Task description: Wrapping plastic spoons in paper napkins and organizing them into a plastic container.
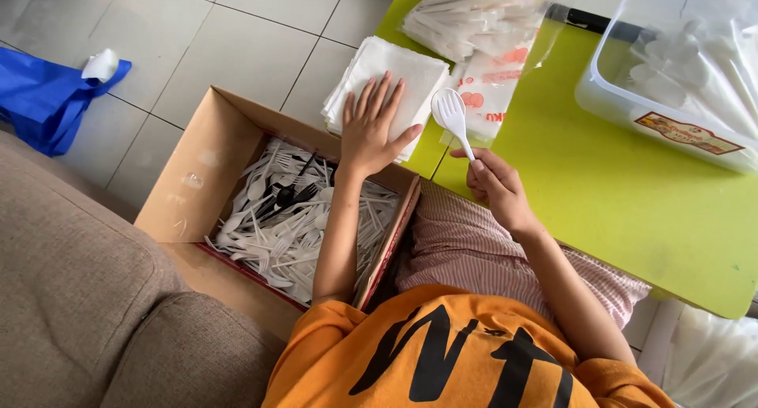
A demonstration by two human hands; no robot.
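Orange cloth of the person's shirt (442, 353) fills the near edge. Just beyond it, the right hand (496, 185) pinches the thin handle of a white plastic spork (452, 114) between fingertips, its bowl raised over the green surface (600, 195). The spork looks very light, stiff, smooth and a little brittle, so the handle end seems the best hold. Left of the spork, the left hand (374, 124) lies open and flat on a soft stack of white paper napkins (395, 72), gripping nothing. Below the napkins, a cardboard box (197, 171) holds loose plastic cutlery.
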